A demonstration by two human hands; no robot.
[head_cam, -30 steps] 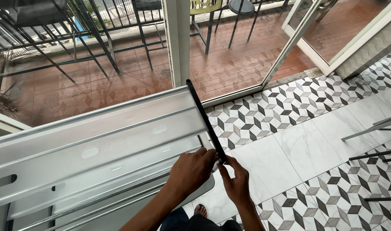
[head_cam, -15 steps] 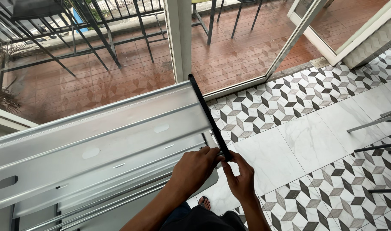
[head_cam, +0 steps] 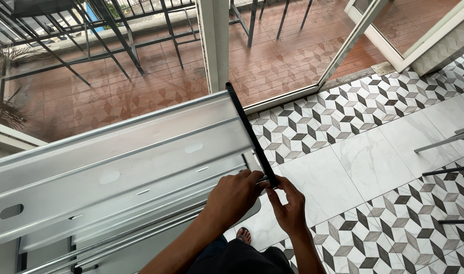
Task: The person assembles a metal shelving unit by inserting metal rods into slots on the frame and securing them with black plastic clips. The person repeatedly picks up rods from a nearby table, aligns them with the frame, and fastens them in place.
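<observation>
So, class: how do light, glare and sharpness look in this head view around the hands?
Head view: even daylight; soft sheen, no harsh glare, on the silver metal panel; left hand, right hand and black end strip sharp; straight edges bow slightly near the frame's borders.

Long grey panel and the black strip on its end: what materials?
Grey panel: looks like aluminium or painted steel, given its satin sheen, pressed ribs and punched slots. Black end strip, pinched by both hands: matte and thin, probably plastic or rubber, though coated metal is possible.
</observation>
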